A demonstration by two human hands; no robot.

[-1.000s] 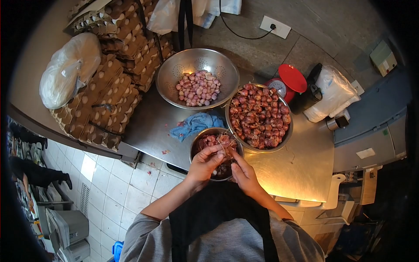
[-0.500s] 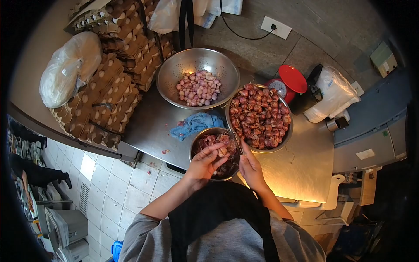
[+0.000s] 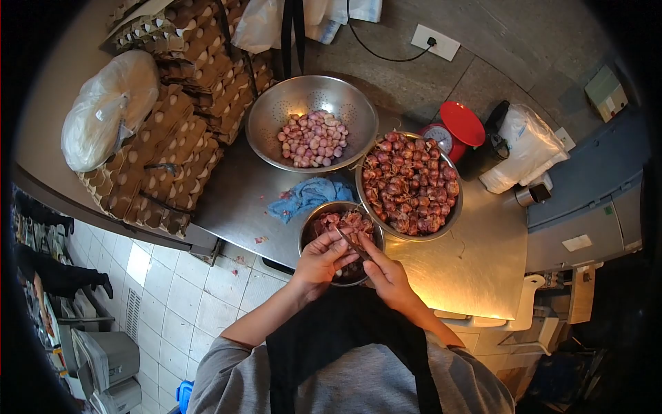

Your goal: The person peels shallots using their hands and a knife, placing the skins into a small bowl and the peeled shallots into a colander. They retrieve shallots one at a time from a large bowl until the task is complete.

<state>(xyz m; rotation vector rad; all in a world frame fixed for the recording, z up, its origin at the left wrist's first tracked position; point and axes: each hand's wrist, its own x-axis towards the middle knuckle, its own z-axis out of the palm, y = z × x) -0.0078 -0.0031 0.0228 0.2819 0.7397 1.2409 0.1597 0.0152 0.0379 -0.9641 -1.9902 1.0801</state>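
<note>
Above a small steel bowl (image 3: 301,238) of reddish shallot skins, my two hands are close together. My right hand (image 3: 390,277) is closed on a small knife (image 3: 354,244), its blade angled up and left toward my other fingertips. My left hand (image 3: 318,263) is pinched beside the blade on what looks like a shallot, mostly hidden by the fingers. Unpeeled red shallots (image 3: 412,183) fill a larger steel bowl (image 3: 453,225) to the right. Peeled pink shallots (image 3: 314,140) lie in a steel colander (image 3: 265,131) behind.
A crumpled blue cloth (image 3: 310,196) lies on the steel table (image 3: 469,276) near the small bowl. Stacked egg trays (image 3: 152,165) with a plastic bag (image 3: 110,110) stand left. A red scale (image 3: 460,124) stands back right. Another person's dark-clothed legs (image 3: 62,271) show far left.
My right hand has moved left and brought the knife blade against my left fingertips. My left hand has stayed nearly in place over the small bowl.
</note>
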